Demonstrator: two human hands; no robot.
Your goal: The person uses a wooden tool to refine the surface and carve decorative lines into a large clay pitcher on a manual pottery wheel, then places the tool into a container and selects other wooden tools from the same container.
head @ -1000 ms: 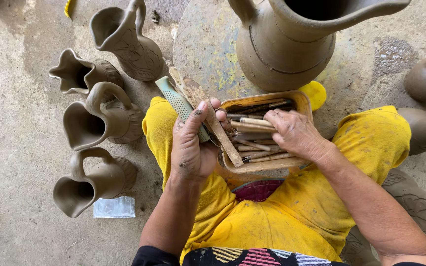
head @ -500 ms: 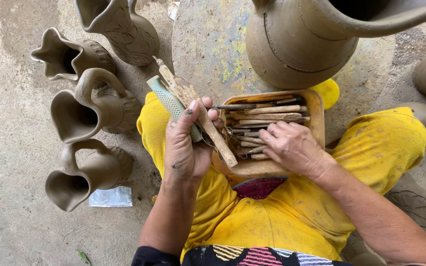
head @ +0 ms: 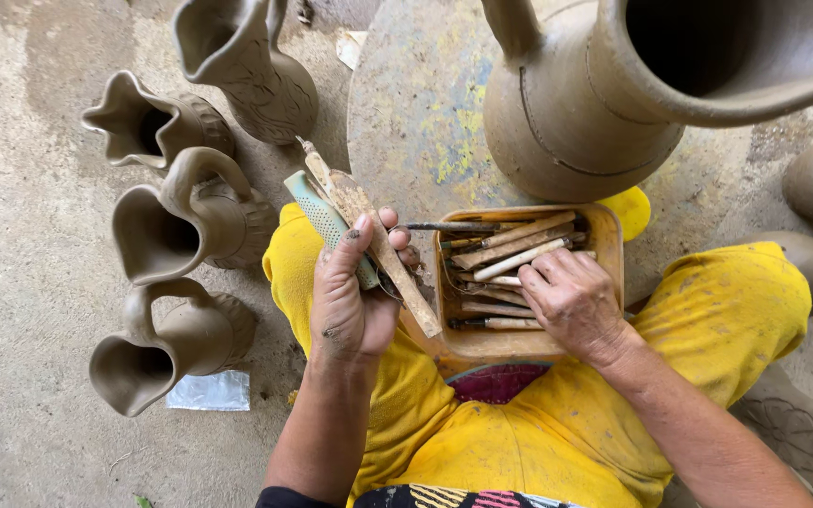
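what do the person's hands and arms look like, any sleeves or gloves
Both are bare: no gloves, rings or watch. The left hand and right hand carry dried clay smudges, with a dark-stained nail on the left. A dark sleeve edge shows only at the left elbow.

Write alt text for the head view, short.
A seated person in yellow trousers holds a few flat tools in the left hand while the right hand digs in a wooden tool box on the lap. A large clay jug stands ahead and four small jugs at left.
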